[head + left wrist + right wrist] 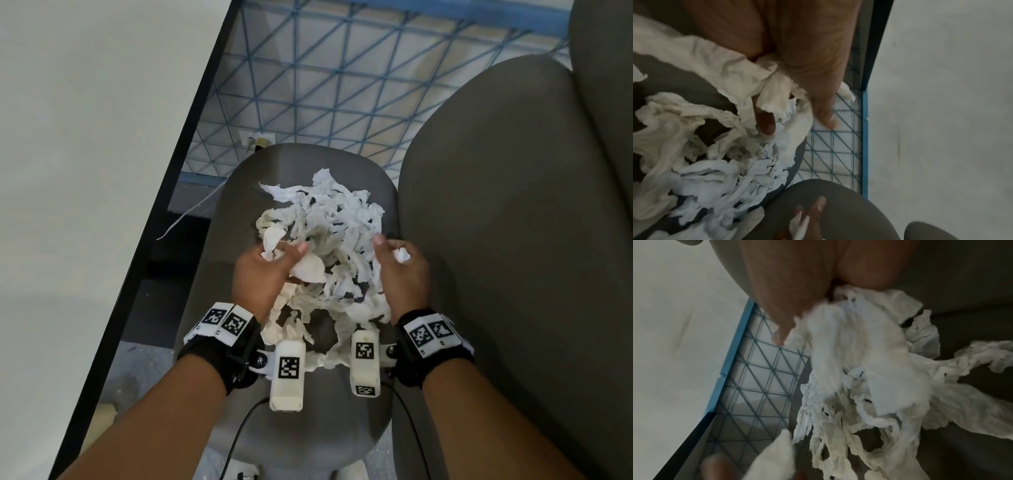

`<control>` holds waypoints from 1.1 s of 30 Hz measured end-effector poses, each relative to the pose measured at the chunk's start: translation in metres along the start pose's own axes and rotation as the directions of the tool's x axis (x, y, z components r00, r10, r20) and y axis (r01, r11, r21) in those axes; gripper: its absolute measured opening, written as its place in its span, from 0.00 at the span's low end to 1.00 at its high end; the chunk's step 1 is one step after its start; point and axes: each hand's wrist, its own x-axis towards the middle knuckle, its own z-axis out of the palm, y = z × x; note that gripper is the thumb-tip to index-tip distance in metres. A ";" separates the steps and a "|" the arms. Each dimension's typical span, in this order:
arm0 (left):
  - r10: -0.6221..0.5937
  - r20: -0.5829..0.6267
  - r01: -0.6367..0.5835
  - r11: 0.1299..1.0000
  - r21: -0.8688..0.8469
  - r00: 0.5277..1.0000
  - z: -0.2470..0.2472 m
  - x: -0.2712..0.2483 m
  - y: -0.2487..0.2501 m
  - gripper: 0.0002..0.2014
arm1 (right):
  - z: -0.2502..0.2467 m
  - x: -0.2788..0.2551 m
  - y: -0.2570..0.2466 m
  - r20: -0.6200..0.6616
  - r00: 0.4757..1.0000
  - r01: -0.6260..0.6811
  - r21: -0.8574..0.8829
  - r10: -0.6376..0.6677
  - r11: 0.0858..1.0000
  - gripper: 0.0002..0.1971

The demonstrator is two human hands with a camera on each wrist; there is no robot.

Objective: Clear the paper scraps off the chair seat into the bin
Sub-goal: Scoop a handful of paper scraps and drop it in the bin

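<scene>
Both hands, left (265,270) and right (404,270), clutch torn white paper scraps (325,240) on the grey rounded chair seat (222,222); bunch strips tightly so none trail.

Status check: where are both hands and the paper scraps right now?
Left hand and right hand each grip paper scraps. Most still heaped on chair seat. Bin not in view.
</scene>
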 end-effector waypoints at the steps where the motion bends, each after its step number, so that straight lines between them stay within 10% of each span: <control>1: -0.031 0.017 0.031 0.999 0.011 0.999 0.000 0.002 -0.003 0.19 | 0.001 0.000 -0.001 0.055 0.998 -0.023 0.010 0.023 1.000 0.11; 10: -0.095 0.113 0.123 0.953 -0.277 0.989 0.007 -0.004 0.004 0.03 | 0.003 0.008 0.000 0.095 0.995 -0.024 -0.022 0.026 0.999 0.04; 15: -0.050 0.012 0.050 0.996 -0.070 0.999 0.005 -0.002 0.010 0.26 | 0.001 0.000 -0.019 0.093 0.988 -0.114 -0.085 0.122 0.990 0.31; 19: -0.065 0.226 0.127 0.954 -0.272 0.972 0.002 0.001 0.015 0.35 | 0.004 -0.001 -0.023 0.118 0.964 -0.236 -0.025 0.237 0.971 0.33; 25: -0.038 0.180 0.097 0.940 -0.328 0.983 0.001 -0.010 0.016 0.08 | 0.006 -0.009 -0.029 0.224 0.972 -0.053 -0.072 0.067 0.996 0.12; 33: 0.002 0.146 0.041 0.956 -0.291 0.989 -0.004 -0.043 0.034 0.21 | 0.003 -0.035 -0.075 0.200 0.975 0.110 -0.065 -0.095 0.992 0.27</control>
